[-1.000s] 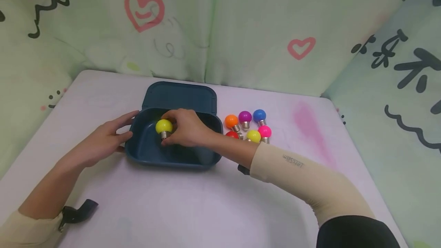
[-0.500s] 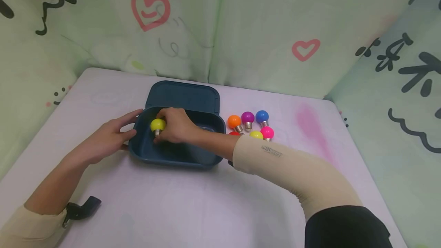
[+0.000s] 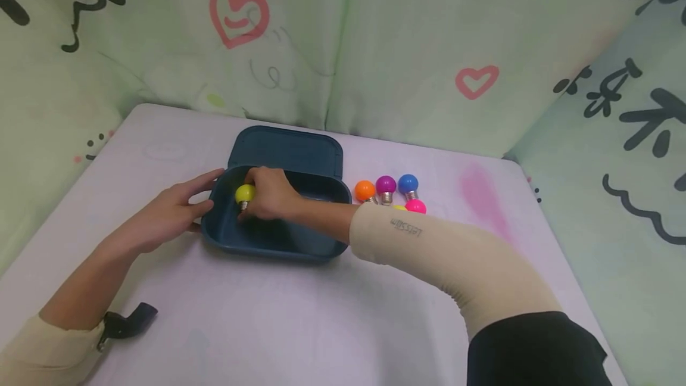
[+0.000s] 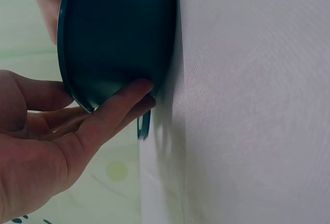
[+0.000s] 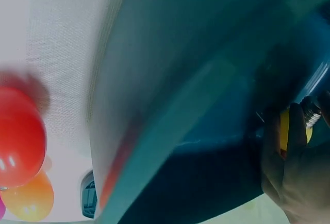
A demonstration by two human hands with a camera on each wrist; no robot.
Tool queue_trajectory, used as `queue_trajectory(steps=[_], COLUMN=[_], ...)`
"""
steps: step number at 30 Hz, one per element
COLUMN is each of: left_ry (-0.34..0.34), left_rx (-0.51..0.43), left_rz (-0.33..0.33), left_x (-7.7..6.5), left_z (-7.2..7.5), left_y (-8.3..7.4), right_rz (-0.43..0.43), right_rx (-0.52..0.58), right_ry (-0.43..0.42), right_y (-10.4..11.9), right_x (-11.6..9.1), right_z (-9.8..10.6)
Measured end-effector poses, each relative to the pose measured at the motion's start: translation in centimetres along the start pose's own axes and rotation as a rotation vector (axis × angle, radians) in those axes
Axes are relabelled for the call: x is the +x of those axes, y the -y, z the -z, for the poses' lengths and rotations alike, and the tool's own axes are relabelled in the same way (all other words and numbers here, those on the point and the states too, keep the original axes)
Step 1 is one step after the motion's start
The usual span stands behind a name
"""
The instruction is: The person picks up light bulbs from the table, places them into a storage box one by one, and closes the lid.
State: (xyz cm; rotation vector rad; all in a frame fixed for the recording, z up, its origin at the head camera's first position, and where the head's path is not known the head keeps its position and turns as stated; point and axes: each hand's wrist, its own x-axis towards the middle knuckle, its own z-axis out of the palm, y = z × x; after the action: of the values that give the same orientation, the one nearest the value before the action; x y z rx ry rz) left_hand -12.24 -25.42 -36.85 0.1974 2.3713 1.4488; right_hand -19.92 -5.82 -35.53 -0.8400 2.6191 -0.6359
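My right hand (image 3: pixel 271 193) is inside the dark blue box (image 3: pixel 268 250), near its left end. Between its thumb and fingers it pinches a yellow light bulb (image 3: pixel 245 193), the metal base toward me; the right wrist view shows the bulb's metal screw base (image 5: pixel 311 109) between the fingers. At the box's left wall is my left hand (image 3: pixel 163 219), fingers spread and fairly straight. In the left wrist view its fingers (image 4: pixel 116 105) lie along the outer wall, with another digit right at the rim. The hinged lid (image 3: pixel 286 151) lies folded back behind the box.
Right of the box several coloured bulbs lie on the table: orange (image 3: pixel 365 190), purple (image 3: pixel 386 184), blue (image 3: pixel 408 183) and pink (image 3: pixel 415 206). My right sleeve (image 3: pixel 429 249) partly covers that group. A red bulb (image 5: pixel 19 136) shows in the right wrist view. Fabric walls (image 3: pixel 396 46) surround the table.
The right hand has carried the yellow bulb a little left and lower in the box. The right sleeve now hides more of the bulbs. The left hand stays at the box wall.
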Motion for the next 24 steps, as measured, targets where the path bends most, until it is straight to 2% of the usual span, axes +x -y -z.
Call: queue_trajectory(steps=[8, 24], left_ry=[-0.005, -0.012], left_rx=[-0.012, -0.016], left_rz=[-0.001, -0.015], left_x=[0.1, -0.1], left_z=[0.0, -0.1], left_y=[0.0, 0.3], right_rz=[-0.007, -0.061], right_rx=[0.021, -0.060], right_ry=[-0.016, -0.042], right_y=[0.4, 1.7], right_x=[0.1, 0.2], right_z=[-0.4, -1.2])
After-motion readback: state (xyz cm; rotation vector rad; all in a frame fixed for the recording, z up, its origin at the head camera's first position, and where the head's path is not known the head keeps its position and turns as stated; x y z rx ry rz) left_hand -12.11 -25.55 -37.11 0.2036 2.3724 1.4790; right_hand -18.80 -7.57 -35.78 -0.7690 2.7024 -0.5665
